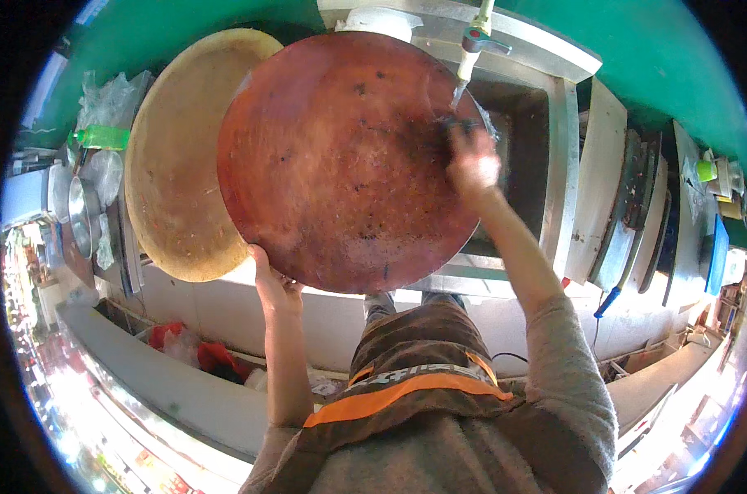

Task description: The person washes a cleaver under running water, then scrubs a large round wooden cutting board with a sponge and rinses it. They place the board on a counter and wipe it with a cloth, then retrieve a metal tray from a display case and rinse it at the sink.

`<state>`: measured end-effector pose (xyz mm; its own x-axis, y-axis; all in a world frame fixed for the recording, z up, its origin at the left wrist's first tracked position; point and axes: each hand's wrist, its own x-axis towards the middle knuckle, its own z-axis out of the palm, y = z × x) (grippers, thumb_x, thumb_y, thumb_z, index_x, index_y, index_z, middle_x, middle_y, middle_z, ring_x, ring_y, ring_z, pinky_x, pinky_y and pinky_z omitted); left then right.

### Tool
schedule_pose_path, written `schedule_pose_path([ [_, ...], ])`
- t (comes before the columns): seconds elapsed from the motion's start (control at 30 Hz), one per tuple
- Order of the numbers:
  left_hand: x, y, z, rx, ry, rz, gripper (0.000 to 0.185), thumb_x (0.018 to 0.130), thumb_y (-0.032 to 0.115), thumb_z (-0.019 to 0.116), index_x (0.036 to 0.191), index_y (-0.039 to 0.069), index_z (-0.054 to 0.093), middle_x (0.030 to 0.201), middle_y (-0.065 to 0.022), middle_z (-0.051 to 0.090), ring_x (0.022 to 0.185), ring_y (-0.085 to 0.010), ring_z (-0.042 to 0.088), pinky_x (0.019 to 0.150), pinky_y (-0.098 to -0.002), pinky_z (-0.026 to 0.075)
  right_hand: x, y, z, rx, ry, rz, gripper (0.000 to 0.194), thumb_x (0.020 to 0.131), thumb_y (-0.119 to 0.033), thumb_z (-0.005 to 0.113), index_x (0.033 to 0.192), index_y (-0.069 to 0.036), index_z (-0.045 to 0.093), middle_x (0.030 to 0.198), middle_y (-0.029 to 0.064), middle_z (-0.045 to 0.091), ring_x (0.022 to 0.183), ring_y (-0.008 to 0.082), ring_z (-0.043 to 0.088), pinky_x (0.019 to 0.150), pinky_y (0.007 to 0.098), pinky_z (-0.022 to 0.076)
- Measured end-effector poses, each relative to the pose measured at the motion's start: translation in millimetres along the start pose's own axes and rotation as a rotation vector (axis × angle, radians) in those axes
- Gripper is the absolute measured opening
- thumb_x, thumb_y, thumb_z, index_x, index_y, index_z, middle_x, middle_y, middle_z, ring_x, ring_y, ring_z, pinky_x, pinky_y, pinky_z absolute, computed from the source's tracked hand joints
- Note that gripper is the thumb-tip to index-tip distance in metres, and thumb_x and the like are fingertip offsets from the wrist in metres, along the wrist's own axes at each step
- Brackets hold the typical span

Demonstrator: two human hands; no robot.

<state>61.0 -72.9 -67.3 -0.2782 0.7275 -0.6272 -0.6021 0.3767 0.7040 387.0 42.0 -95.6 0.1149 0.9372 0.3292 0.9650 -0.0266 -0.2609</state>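
A large round reddish-brown board (342,167) lies tilted over the left part of a metal sink (521,167), wet in places and marked with dark spots. My left hand (277,278) grips its lower left rim, the thumb on top. On the board's right side rests my right hand (472,157), blurred, with something dark under the fingers that may be a scrubber; I cannot tell exactly what. A tap (467,65) with a grey lever sends water onto the board just above that hand. Partly behind the board is a paler round board (188,154) with a raised-looking rim.
A green plastic bottle (105,138), a metal bowl (84,216) and clear plastic bags (105,102) are at the left. Several upright boards or panels (595,179) stand right of the sink, near a blue-handled tool (609,301). Red bags (219,359) lie low at the left.
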Motion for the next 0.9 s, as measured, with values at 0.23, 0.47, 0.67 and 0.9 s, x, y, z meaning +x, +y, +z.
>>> schedule_pose_path([
  [0.23, -15.2, 4.5, 25.1, 0.037, 0.081, 0.028, 0.081, 0.089, 0.065, 0.047, 0.143, 0.005, 0.032, 0.143, -0.0120, 0.040, 0.129, -0.0302, 0.043, 0.102, -0.0448, 0.042, -75.1, -14.2, -29.3, 0.359, -0.098, -0.564, 0.031, 0.077, -0.011, 0.061, 0.108, -0.012, 0.068, 0.110, 0.0165, 0.060, 0.095, 0.0339, 0.061, 0.079, 0.0415, 0.0527],
  [0.47, -13.2, 7.0, 19.8, 0.080, 0.064, -0.018, 0.073, 0.091, 0.065, 0.044, 0.141, 0.012, 0.037, 0.136, -0.0061, 0.049, 0.118, -0.0221, 0.052, 0.084, -0.0339, 0.047, 45.2, 133.7, 57.0, -0.241, 0.009, -0.026, 0.046, 0.073, -0.013, 0.066, 0.118, -0.016, 0.058, 0.105, 0.0165, 0.051, 0.100, 0.0352, 0.052, 0.073, 0.0441, 0.0534],
  [0.67, -10.4, 1.2, 19.5, -0.014, 0.103, 0.007, 0.072, 0.094, 0.062, 0.037, 0.144, 0.010, 0.034, 0.141, -0.0094, 0.046, 0.121, -0.0245, 0.051, 0.091, -0.0387, 0.046, 81.7, 2.4, 129.3, -0.066, 0.090, -0.048, 0.034, 0.072, -0.019, 0.070, 0.102, -0.007, 0.059, 0.112, 0.0227, 0.051, 0.107, 0.0366, 0.050, 0.079, 0.0444, 0.0543],
  [0.9, -7.9, 1.6, 18.6, 0.062, 0.041, 0.072, 0.073, 0.095, 0.063, 0.033, 0.142, 0.007, 0.035, 0.136, -0.0101, 0.049, 0.116, -0.0253, 0.052, 0.096, -0.0397, 0.045, -33.5, -195.4, -3.4, 0.435, 0.117, -0.664, 0.027, 0.073, -0.017, 0.058, 0.096, -0.005, 0.063, 0.089, 0.0179, 0.055, 0.089, 0.0345, 0.056, 0.062, 0.0437, 0.0519],
])
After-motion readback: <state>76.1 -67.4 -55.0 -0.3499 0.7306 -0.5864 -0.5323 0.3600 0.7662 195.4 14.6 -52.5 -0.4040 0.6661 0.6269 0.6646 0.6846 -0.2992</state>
